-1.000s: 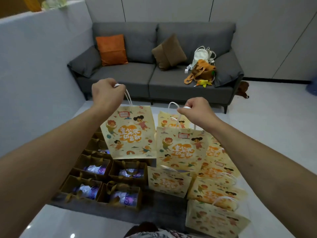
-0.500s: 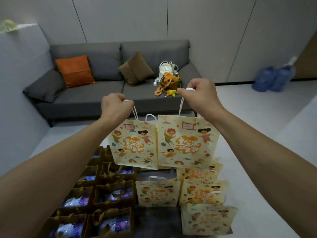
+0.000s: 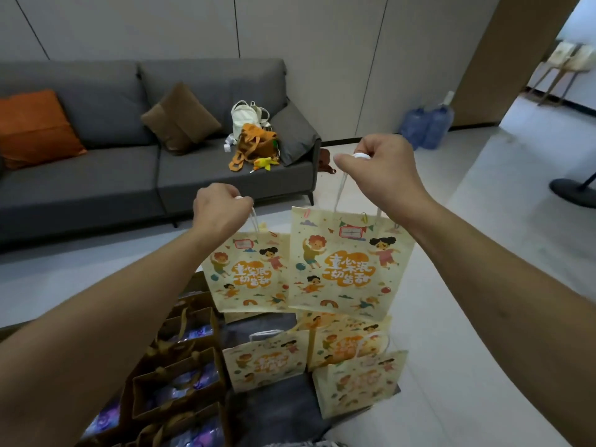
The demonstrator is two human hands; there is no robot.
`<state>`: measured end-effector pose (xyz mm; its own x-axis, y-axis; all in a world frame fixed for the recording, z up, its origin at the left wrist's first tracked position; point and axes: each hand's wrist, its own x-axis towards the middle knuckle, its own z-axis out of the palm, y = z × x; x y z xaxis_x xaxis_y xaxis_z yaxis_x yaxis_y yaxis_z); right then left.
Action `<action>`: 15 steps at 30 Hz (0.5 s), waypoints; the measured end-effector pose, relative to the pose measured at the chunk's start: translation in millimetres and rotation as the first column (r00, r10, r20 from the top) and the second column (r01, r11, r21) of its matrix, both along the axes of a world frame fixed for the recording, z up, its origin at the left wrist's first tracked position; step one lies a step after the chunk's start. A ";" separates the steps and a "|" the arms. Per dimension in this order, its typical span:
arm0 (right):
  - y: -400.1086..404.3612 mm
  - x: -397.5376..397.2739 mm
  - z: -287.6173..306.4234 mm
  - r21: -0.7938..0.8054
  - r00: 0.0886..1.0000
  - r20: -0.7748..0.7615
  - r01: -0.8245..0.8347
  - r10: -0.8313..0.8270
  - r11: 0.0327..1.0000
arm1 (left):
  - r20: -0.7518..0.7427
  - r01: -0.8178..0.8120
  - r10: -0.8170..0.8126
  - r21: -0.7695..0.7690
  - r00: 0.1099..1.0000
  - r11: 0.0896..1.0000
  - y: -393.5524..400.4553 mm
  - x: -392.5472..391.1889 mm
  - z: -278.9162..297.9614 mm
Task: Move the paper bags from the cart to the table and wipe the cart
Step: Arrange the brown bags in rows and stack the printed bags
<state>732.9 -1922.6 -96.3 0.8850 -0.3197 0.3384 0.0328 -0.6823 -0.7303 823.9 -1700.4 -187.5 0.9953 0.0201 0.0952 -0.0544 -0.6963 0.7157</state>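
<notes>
My left hand (image 3: 219,209) grips the white handles of a cream cartoon-printed paper bag (image 3: 250,272), which hangs in the air. My right hand (image 3: 377,166) grips the handles of a second, same-patterned paper bag (image 3: 348,269), hanging beside the first and a little higher. Both bags hang above the dark cart top (image 3: 274,414). Three more cream bags (image 3: 264,362) stand on the cart's right half. Several brown bags (image 3: 180,382) with purple contents fill its left half.
A grey sofa (image 3: 129,175) with orange and brown cushions and a pile of bags stands ahead on the left. Blue water bottles (image 3: 425,124) sit by the wall. A doorway opens at the right, with a round dark stand base (image 3: 574,188) on the floor.
Both hands have lifted their bags higher off the cart. My view has swung right, bringing the water bottles and the doorway into sight.
</notes>
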 end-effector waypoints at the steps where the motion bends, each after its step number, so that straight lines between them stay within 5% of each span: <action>1: -1.7 -1.8 0.3 -0.001 1.000 0.001 0.009 -0.009 1.000 | -0.020 0.009 -0.009 -0.001 1.000 1.000 -2.4 1.7 -6.6; 15: -0.4 -13.4 -15.2 -0.054 0.998 -0.010 0.055 -0.056 0.997 | -0.270 0.028 -0.010 0.064 0.963 0.998 -11.0 4.0 -103.4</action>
<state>719.6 -1923.0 -111.4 0.8704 -0.3501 0.3460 -0.0147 -0.7211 -0.6926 827.9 -1711.4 -290.9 0.9844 0.0040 -0.1761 0.1207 -0.7433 0.6580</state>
